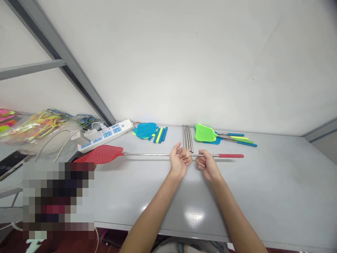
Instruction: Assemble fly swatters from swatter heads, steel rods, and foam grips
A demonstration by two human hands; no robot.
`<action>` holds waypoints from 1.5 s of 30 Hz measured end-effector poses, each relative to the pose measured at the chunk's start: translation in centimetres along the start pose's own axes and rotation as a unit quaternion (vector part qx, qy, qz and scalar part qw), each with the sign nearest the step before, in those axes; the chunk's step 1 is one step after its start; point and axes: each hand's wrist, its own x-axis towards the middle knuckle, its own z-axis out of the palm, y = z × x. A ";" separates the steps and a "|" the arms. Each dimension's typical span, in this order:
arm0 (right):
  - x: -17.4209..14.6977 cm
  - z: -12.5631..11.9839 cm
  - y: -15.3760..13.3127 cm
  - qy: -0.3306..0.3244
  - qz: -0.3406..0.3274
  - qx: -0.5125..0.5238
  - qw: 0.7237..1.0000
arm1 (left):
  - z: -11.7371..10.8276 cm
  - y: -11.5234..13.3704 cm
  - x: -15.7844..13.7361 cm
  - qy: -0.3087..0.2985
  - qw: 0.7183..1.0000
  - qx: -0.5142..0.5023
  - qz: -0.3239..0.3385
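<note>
A fly swatter with a red perforated head (107, 154), a long extended metal rod and a red grip (231, 155) lies level across my view, just above the table. My left hand (180, 160) is wrapped round the middle of the rod. My right hand (207, 164) closes on the rod nearer the red grip, a short gap away from the left. Behind my hands lie several loose metal rods (187, 137). To their left are blue and yellow grips (160, 135) and a stack of mostly blue swatter heads (145, 130).
Assembled swatters with a green head (205, 133) on top lie at the back right. A white power strip (116, 130) with plugs and cables is at the back left. Beyond it are plastic bags (44, 126) and a dark phone-like device (13, 163). A metal frame post (79, 80) rises at left.
</note>
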 end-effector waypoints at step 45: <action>0.2 -1.1 -1.3 -0.001 -0.011 -0.017 1.000 | 0.0 1.6 -0.1 0.005 1.000 0.000 0.022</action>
